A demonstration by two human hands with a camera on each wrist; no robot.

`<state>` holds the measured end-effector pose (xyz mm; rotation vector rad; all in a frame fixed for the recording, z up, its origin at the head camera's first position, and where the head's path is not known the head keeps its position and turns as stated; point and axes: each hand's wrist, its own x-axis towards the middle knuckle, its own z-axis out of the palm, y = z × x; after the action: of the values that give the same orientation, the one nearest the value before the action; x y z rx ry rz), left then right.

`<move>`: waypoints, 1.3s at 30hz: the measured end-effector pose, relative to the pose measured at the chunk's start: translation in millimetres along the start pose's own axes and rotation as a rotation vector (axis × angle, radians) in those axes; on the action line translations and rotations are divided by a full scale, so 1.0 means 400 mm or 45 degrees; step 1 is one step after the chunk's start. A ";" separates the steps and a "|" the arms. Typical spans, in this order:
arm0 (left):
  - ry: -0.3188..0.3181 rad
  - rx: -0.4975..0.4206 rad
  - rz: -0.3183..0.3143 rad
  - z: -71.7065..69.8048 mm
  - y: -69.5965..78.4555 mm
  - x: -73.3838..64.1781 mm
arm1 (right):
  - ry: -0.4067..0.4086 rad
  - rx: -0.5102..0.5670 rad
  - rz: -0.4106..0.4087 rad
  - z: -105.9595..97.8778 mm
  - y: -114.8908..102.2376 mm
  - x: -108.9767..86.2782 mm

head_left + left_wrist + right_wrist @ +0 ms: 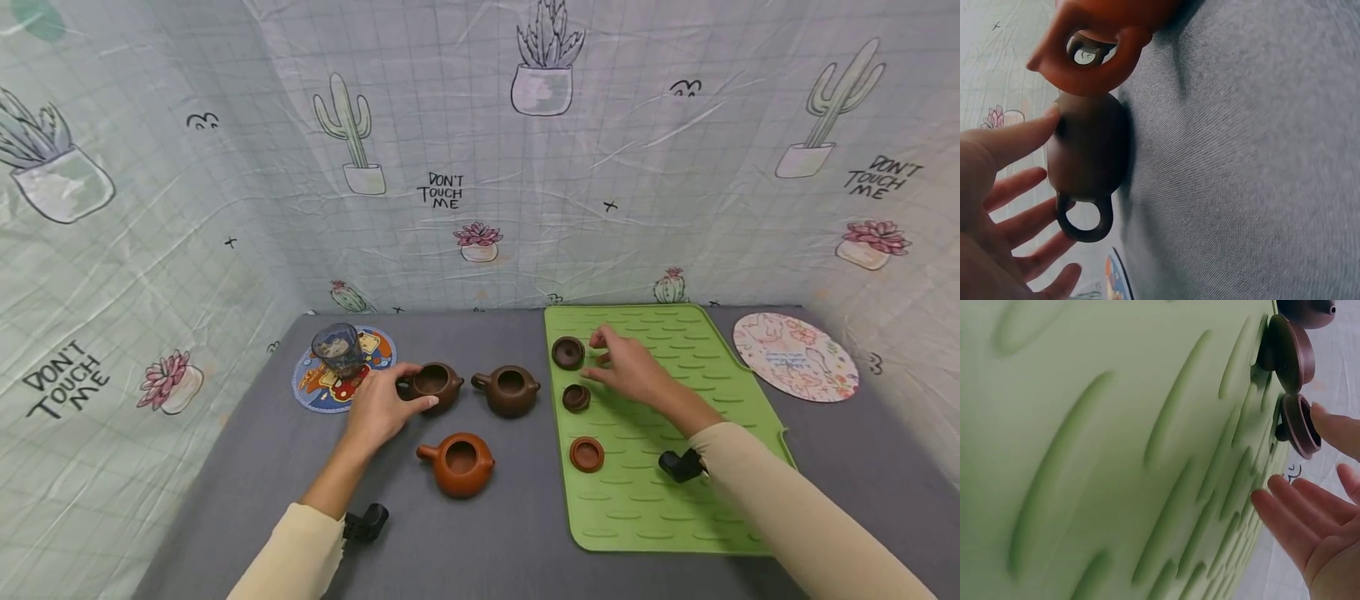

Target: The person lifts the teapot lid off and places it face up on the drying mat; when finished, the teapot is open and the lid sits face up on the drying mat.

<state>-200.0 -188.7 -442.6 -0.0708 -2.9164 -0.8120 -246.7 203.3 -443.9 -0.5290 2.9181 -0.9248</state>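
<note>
My left hand [381,407] spreads around the left dark brown teapot [447,401], thumb at its near side and index finger behind the rim. The left wrist view has those fingers loosely extended beside the teapot [1088,147], its ring handle hanging free of them. My right hand [633,371] hovers over the green mat by the far dark brown lid [567,353], fingers apart and holding nothing. A smaller dark brown lid [576,397] lies just nearer. In the right wrist view my thumb [1335,428] overlaps the edge of a dark lid [1300,425].
Another dark brown teapot [512,393] stands between the hands, and an orange-brown teapot [461,467] in front. An orange-brown lid [587,454] lies on the green mat [675,517]. A glass [337,348] stands on a patterned round mat [311,398]; a pink mat [795,354] lies right.
</note>
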 end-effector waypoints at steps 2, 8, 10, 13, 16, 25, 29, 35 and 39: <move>-0.017 -0.014 0.012 -0.004 -0.002 0.001 | -0.007 -0.056 -0.010 -0.010 0.000 -0.010; -0.080 0.005 0.006 -0.035 0.004 0.007 | -0.019 -0.218 -0.020 -0.046 -0.004 -0.044; -0.091 0.027 0.009 -0.051 0.012 0.012 | -0.026 -0.255 -0.024 -0.060 -0.009 -0.052; -0.075 0.061 0.066 -0.080 0.028 0.023 | -0.028 -0.306 -0.041 -0.080 -0.016 -0.056; -0.053 0.129 0.174 -0.111 0.051 0.039 | -0.004 -0.364 -0.082 -0.099 -0.024 -0.055; -0.054 0.417 0.363 -0.181 0.140 0.089 | 0.064 -0.415 -0.175 -0.146 -0.062 -0.046; -0.045 0.483 0.418 -0.190 0.171 0.106 | 0.096 -0.418 -0.182 -0.158 -0.081 -0.040; -0.052 0.567 0.485 -0.181 0.210 0.123 | 0.135 -0.437 -0.216 -0.170 -0.106 -0.027; -0.051 0.606 0.526 -0.168 0.235 0.130 | 0.155 -0.474 -0.252 -0.173 -0.122 -0.017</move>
<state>-238.2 -142.4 -330.8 -0.6213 -2.8852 -0.0519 -234.3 206.3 -359.9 -0.8182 3.2120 -0.4334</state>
